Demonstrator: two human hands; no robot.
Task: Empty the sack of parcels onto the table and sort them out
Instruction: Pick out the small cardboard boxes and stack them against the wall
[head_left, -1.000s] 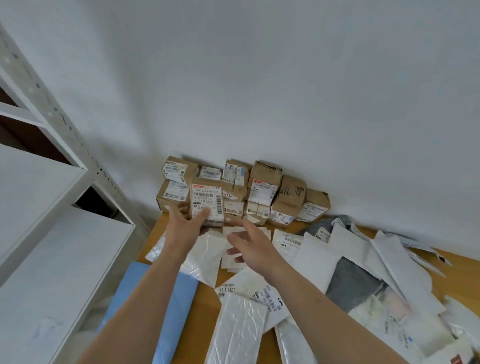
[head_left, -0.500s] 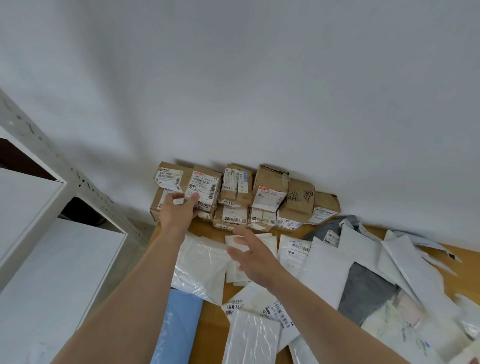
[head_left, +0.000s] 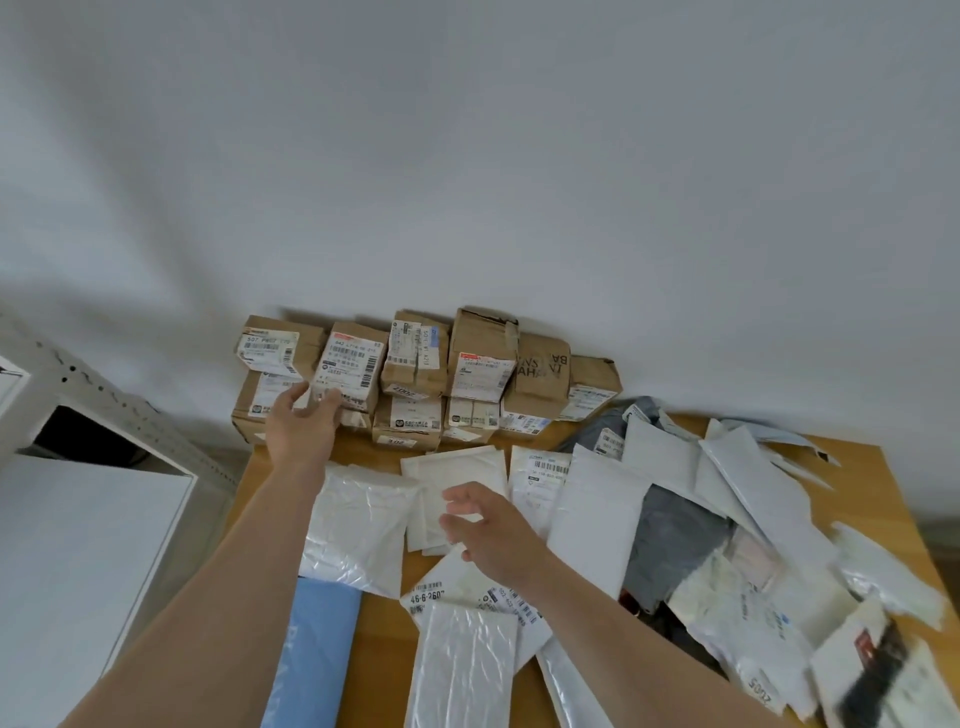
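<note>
Left hand (head_left: 304, 434): fingers (head_left: 328, 410) loosely spread, nothing clasped. The tips are laid at the lower edge of a labelled box (head_left: 353, 369), with the thumb out toward its left corner. Actual contact cannot be confirmed. The box is brown card, squarish, its face almost covered by a white barcode label. It is set in the upper tier of the cardboard boxes (head_left: 483, 358). These are stacked two high in a row beyond the fingertips and backed against a plain white wall (head_left: 519, 182). Their edges are taped, some are dented, and each is marked with a printed label.

Right hand (head_left: 491, 527): fingers (head_left: 457, 499) slack and slightly curled, nothing held. The hand is poised above flat white mailers (head_left: 457, 465), matt and rectangular, overlapped beneath the palm. Between the two wrists a crinkled plastic bag (head_left: 358, 525) is spread, milky and glossy. Nearer than that, beside the left forearm, a smooth blue envelope (head_left: 317, 654) is seen. Beside the right forearm a glossy clear sleeve (head_left: 462, 670) is laid over labelled white mailers.

Outward of the right hand, a loose heap (head_left: 769, 493) of white poly mailers is piled, with a dark grey bag (head_left: 675, 530) half buried in it. All is borne on a wooden table (head_left: 862, 467), honey-coloured and smooth. Outward of the left hand, white metal shelving (head_left: 93, 545) with a perforated upright is noted.
</note>
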